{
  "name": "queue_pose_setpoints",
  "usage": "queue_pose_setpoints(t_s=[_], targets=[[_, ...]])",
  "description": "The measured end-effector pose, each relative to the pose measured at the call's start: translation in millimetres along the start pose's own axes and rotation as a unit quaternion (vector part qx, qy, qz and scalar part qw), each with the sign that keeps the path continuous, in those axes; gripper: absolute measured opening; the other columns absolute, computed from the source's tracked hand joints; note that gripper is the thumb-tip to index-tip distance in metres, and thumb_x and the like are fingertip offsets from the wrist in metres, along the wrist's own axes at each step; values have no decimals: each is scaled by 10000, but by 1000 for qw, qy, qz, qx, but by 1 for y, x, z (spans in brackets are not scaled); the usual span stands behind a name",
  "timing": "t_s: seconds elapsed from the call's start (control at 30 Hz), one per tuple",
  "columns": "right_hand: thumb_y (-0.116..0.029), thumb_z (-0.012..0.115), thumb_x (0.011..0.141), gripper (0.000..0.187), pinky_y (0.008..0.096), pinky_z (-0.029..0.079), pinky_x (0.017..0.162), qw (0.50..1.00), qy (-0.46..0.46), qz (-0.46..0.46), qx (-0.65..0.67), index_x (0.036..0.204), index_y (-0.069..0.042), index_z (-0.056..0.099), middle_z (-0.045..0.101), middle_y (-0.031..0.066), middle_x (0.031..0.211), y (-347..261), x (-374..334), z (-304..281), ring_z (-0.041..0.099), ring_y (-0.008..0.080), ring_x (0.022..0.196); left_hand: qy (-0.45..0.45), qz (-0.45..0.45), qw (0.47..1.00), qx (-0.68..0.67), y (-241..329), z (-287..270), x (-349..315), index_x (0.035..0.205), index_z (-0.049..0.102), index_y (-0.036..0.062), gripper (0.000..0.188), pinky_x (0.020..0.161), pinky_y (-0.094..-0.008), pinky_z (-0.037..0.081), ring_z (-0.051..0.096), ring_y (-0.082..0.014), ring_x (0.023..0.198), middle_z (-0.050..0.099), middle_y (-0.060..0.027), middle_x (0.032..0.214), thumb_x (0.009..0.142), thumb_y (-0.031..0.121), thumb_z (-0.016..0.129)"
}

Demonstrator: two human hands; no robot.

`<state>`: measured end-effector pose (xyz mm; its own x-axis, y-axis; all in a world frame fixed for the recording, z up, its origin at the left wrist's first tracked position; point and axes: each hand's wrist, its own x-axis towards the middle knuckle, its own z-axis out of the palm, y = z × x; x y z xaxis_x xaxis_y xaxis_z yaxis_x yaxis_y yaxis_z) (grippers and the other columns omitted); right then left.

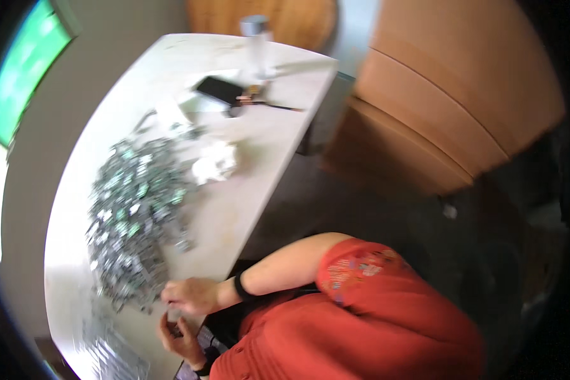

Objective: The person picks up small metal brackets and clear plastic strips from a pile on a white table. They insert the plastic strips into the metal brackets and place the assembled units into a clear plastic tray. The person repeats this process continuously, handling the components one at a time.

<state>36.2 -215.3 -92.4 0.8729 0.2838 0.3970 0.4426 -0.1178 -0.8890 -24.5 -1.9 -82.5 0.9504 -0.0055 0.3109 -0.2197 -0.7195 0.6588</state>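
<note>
at the near edge of the white desk [247, 190], right hand [193, 294] and left hand [182, 342] pinch one small silvery piece [171, 315], fingers clamped on it, beside the heap of pieces [136, 215]; likely light, stiff, slippery; best gripped by its edges.

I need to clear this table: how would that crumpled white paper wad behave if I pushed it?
The crumpled white paper wad looks light for its size, so it would probably slide or tumble easily across the white table. Its creased, puffy form suggests it squashes rather than breaks.
</note>
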Motion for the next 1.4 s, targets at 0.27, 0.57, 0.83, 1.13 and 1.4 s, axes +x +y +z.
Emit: queue_pose_setpoints(t_s=[0.27, 0.57, 0.83, 1.13, 1.4], targets=[[-125, 731, 1036, 138, 442, 565, 812, 1000, 0, -7, 5, 1147, -63, 676, 674, 141, 1047, -6, -1, -17, 693, 370, 951, 4, 24, 1000, 16, 35, 2, 14, 1233, 716, 9, 397, 736, -378, 509, 610, -225, 802, 623, -92, 931, 856, 64, 828], [-135, 699, 1050, 117, 469, 553, 810, 1000, -22, 8, 12, 1134, -69, 650, 650, 153, 1039, -19, -1, -23, 679, 402, 951, 10, 39, 999, 11, 34, -1, 11, 1220, 711, 14, 445, 676, -404, 508, 621, -280, 744, 619, -121, 876, 801, 63, 853], [-140, 706, 1052, 131, 451, 555, 819, 999, -21, 19, 32, 1149, -66, 658, 659, 152, 1054, -22, 0, -26, 686, 392, 965, 12, 31, 999, 0, 34, 1, 11, 1235, 704, 11, 455, 688, -421, 512, 629, -299, 761, 626, -133, 889, 807, 57, 850], [-144, 695, 1038, 123, 495, 548, 794, 1000, -2, -19, 6, 1108, -69, 628, 634, 147, 1039, -7, -2, -15, 686, 400, 949, 12, 50, 999, 13, 21, 5, 6, 1317, 702, -11, 406, 691, -326, 483, 568, -168, 769, 608, -54, 911, 925, 35, 796], [-195, 725, 1013, 173, 488, 563, 831, 1000, -15, 17, -19, 1065, -42, 660, 641, 170, 1047, -6, -2, -10, 696, 401, 980, 0, 21, 999, 38, 5, 5, 4, 1353, 685, -17, 428, 753, -355, 500, 561, -195, 843, 610, -64, 981, 934, 18, 763]])
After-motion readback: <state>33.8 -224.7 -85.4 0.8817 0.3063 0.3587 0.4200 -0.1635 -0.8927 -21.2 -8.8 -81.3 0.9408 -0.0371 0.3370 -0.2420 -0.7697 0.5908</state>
